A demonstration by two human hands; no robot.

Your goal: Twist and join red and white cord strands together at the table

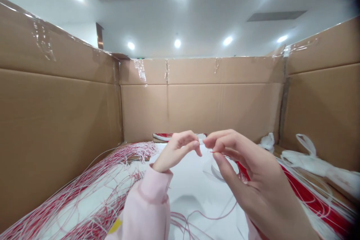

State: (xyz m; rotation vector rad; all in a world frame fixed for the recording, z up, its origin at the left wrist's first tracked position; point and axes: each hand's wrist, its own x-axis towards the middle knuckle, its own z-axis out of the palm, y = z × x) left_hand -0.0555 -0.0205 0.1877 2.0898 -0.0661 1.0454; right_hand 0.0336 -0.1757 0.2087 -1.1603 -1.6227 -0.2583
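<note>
pinching a thin wire (pixel 216 153) between thumb and first fingers, the right hand (pixel 247 172) is closed in a light, careful grip, with the short red-tipped end of the wire poking out toward the other hand. the left hand (pixel 176 152) is just beside it, curled loosely with its fingertips (pixel 197 146) bent down and nearly touching the right hand's fingers. i can't tell whether the left hand is holding anything, since any strand there would be too fine to see. a pink sleeve (pixel 149 202) covers the left wrist.

just under the right hand's fingers lies a curved see-through plastic piece (pixel 218 168), which may be touching the wire, though that's hard to tell. both hands are working above a white sheet (pixel 194 187) spread across the bottom of a big cardboard box (pixel 197 108). a large tangle of red and white wires (pixel 84 191) spreads across the left side, and another bundle of wires (pixel 315 198) lies along the right side. a few loose pinkish strands (pixel 202 221) trail over the sheet below the hands. crumpled white plastic bags (pixel 306 157) are heaped in the right corner against the cardboard wall, and a small red and white bundle (pixel 163 136) sits at the far end.
</note>
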